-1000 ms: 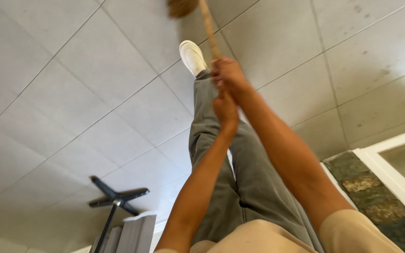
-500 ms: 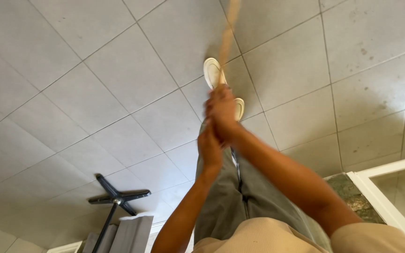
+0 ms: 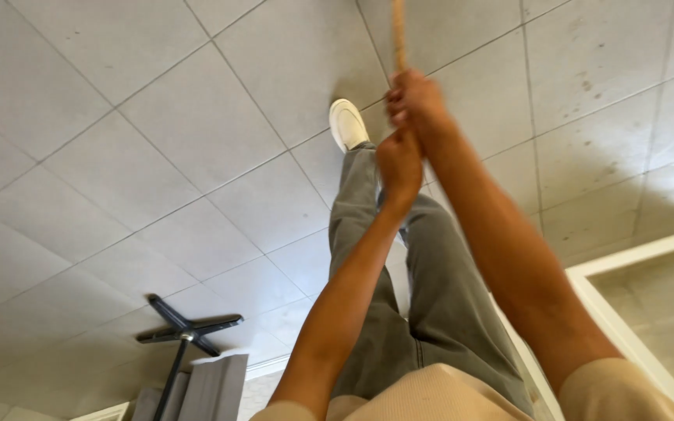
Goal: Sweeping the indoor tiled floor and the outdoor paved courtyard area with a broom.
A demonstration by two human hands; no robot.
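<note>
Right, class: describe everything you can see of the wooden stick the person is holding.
The wooden stick is thin, straight and light tan, like a broom or mop handle. It runs from the top edge of the picture down into both fists, nearly upright in the frame, over the grey tiled floor. The right hand grips it higher, the left hand just below. Only a short length shows; its working end is out of view.

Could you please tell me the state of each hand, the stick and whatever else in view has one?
Left hand: closed around the wooden stick, lower grip.
Right hand: closed around it, higher grip.
Wooden stick: held, its far end out of frame.
White shoe: planted on the tiled floor.
Black cross-shaped stand base: standing on the floor.
</note>
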